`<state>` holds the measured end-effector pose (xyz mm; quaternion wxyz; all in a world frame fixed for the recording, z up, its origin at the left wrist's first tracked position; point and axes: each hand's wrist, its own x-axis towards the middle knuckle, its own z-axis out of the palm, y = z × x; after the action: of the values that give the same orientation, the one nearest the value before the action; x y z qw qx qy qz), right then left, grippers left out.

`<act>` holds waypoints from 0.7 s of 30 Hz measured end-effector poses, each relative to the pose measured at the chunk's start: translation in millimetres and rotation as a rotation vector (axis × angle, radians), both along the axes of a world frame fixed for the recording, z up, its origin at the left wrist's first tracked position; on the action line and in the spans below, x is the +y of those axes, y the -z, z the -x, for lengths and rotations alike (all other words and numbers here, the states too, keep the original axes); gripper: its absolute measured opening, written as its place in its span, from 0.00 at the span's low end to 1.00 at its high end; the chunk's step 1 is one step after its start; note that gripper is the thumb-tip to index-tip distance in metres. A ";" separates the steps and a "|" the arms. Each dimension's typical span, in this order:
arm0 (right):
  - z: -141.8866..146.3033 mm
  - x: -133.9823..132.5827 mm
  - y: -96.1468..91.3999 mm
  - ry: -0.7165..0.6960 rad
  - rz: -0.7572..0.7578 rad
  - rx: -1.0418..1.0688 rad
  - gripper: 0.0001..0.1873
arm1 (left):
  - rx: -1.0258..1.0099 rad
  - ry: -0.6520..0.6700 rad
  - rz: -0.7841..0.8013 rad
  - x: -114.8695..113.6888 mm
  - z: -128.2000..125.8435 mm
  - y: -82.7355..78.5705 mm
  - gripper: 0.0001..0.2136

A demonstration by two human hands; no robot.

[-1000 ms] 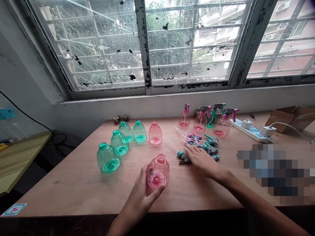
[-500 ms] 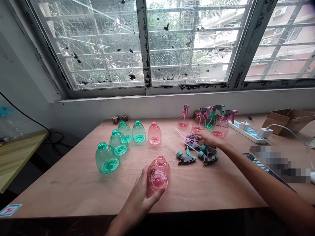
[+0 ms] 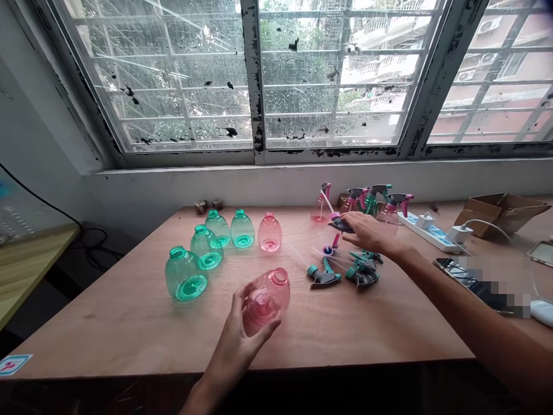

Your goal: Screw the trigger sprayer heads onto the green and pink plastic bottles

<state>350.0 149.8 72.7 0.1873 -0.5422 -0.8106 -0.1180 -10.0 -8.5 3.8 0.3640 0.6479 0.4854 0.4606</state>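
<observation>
Near the front of the table, my left hand (image 3: 248,323) grips a clear pink bottle (image 3: 268,297) without a top, tilted to the right. My right hand (image 3: 367,231) is closed on a black and pink spray head (image 3: 339,223), lifted off the table, its white tube pointing up and left. Below that hand lies a pile of loose spray heads (image 3: 363,271), black with teal or pink parts. Another teal and black spray head (image 3: 323,276) rests at the pile's left. An uncapped pink bottle (image 3: 270,233) and several uncapped green bottles (image 3: 186,276) stand to the left.
Behind my right hand stand pink and green bottles with spray heads fitted, one being a pink spray bottle (image 3: 319,210). A white power strip (image 3: 430,231), an open cardboard box (image 3: 496,216) and a phone (image 3: 466,279) lie at the right. The table's front edge runs below my left hand.
My right hand has picked a pink and black spray head up from the pile and raised it. The pink bottle in my left hand has shifted slightly left and now leans right.
</observation>
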 end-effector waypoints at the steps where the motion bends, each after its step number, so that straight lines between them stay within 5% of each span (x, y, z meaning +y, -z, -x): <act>1: 1.4 -10.1 -2.0 0.025 -0.043 0.035 0.12 | 0.017 -0.028 -0.024 0.3 0.2 0.5 0.32; 6: 7.2 -79.7 -1.4 0.135 -0.173 0.390 0.20 | 0.148 -0.085 -0.126 -0.3 -0.2 -2.6 0.31; 9: 7.2 -133.4 7.7 0.123 -0.009 0.820 0.23 | 0.224 -0.118 -0.192 -1.6 -0.5 -5.4 0.32; 13: 10.2 -189.4 24.6 0.137 0.199 1.073 0.21 | 0.294 -0.083 -0.217 -3.7 -1.1 -6.8 0.32; 17: 21.1 -200.8 34.5 0.150 0.348 1.182 0.22 | 0.325 -0.020 -0.228 -4.5 -2.0 -7.9 0.33; 21: 20.4 -188.0 40.1 0.079 0.308 1.225 0.22 | 0.319 0.020 -0.216 -3.9 -2.1 -9.7 0.33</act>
<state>329.6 -38.2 32.6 0.5326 -0.5618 -0.5433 0.3250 -8.0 -12.4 13.6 0.2153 0.7528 0.4784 0.3977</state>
